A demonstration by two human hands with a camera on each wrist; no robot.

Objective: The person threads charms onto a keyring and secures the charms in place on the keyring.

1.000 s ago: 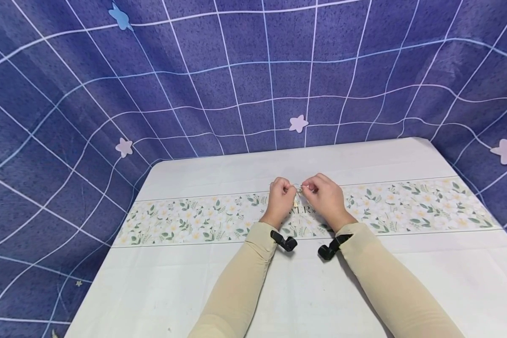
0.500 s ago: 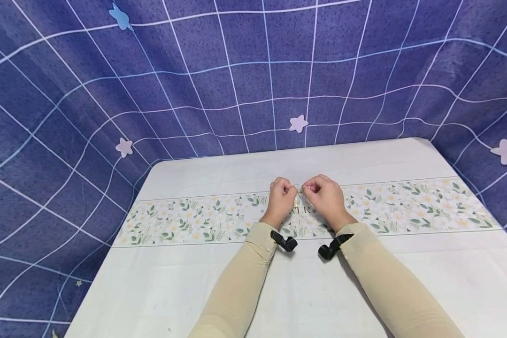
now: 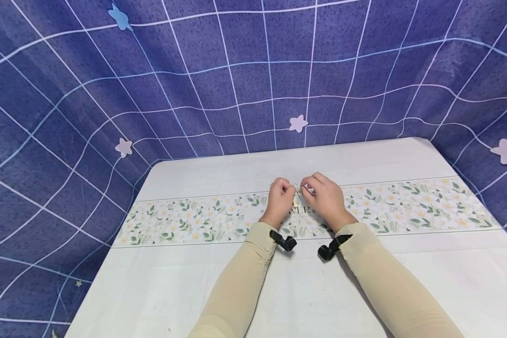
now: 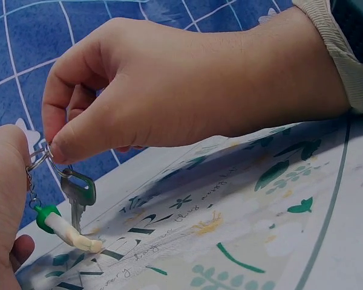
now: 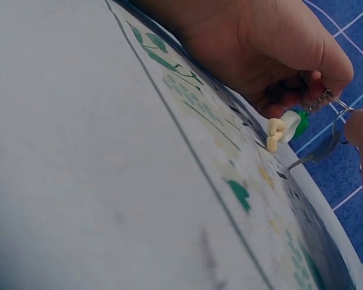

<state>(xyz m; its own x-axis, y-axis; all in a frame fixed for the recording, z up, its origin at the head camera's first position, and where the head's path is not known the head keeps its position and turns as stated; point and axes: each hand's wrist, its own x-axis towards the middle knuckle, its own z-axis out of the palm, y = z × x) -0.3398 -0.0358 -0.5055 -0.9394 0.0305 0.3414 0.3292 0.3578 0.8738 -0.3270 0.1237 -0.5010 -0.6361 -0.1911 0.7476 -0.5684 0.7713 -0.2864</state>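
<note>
My left hand (image 3: 280, 199) pinches the left side of a metal split ring, where the short chain (image 4: 31, 188) of a small charm (image 4: 65, 231) hangs. The charm has a green top, a white middle and a cream lower end. My right hand (image 3: 326, 197) pinches the metal split ring (image 4: 48, 158) from the other side, between thumb and forefinger. From that ring hangs a key (image 4: 77, 192) with a dark-framed head, its blade pointing down beside the charm. In the right wrist view the charm (image 5: 284, 129) and key (image 5: 317, 154) dangle close over the table.
A white table (image 3: 173, 286) carries a floral printed band (image 3: 194, 218) with lettering under the hands. Blue gridded curtain (image 3: 219, 80) with star shapes stands behind and at both sides. Black camera mounts (image 3: 284, 241) sit on both wrists.
The right hand's fingers have shifted slightly at the ring, with the forefinger a little higher and the gap to the thumb wider. The left hand has moved very slightly left.
</note>
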